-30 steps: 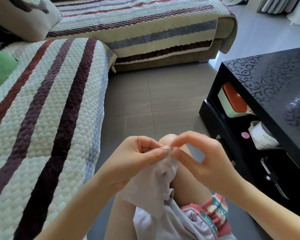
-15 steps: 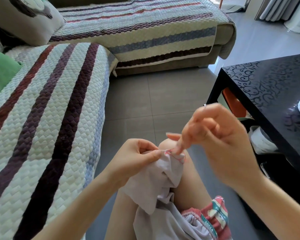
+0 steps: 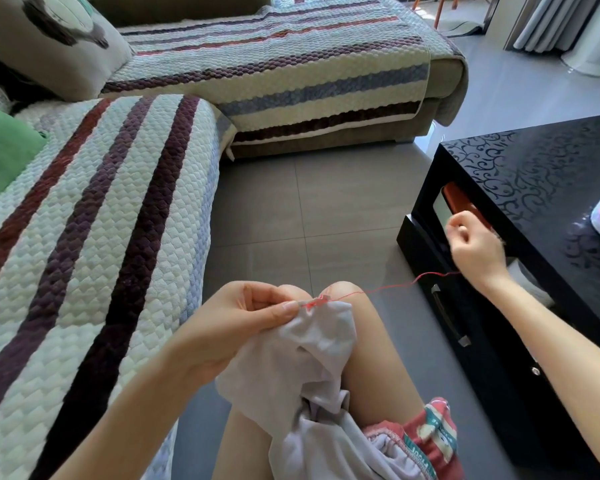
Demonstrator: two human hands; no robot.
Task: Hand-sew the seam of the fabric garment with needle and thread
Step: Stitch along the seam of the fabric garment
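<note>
A stitch was being pulled through, with the seam judged only partly sewn.
Beside the striped quilted sofa cover [image 3: 94,237], the left hand [image 3: 236,327] was held over the bare knee [image 3: 343,292], its thumb and forefinger pressed together and pinching the top edge of the pale lilac fabric garment [image 3: 312,362], the rest of which was draped down over the lap. A short run of red stitches [image 3: 314,302] was seen at that pinched edge, just past the thumb tip. From it the thin red thread [image 3: 388,288] was stretched rightward to the right hand [image 3: 471,247], raised well apart before the near corner of the glossy black coffee table [image 3: 534,174]. Its fingers were curled together; the thread was judged to be pinched in them, though the needle could not be made out. How much of the seam was left could not be told, and knotting and cutting were judged not yet done.
</note>
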